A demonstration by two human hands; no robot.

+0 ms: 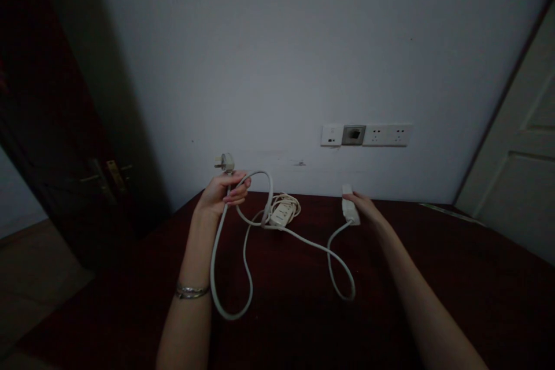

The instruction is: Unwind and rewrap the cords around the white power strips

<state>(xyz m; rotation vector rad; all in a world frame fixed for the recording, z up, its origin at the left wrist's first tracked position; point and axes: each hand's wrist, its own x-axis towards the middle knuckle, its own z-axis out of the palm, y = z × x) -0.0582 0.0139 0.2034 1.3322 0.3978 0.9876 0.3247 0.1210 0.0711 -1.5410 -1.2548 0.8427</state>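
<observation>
My left hand (223,192) is closed around a white power cord (213,266) just below its plug (227,162), whose pins point left. A loop of the cord hangs beneath that hand, and another curls over its fingers. My right hand (362,203) grips a white power strip (349,208), held tilted over the table, its far end partly above the fingers. The cord leaves the strip's lower end and loops across toward the left. Between my hands, a second power strip (281,213) lies on the table with its own thin cord (293,202) coiled around it.
The dark red table (295,312) reaches back to a pale wall. A row of wall sockets (387,135) sits above its back edge on the right. To the left stands a dark door (56,144) with a handle; a pale door (515,173) is at the right. A thin flat strip (451,213) lies at the back right.
</observation>
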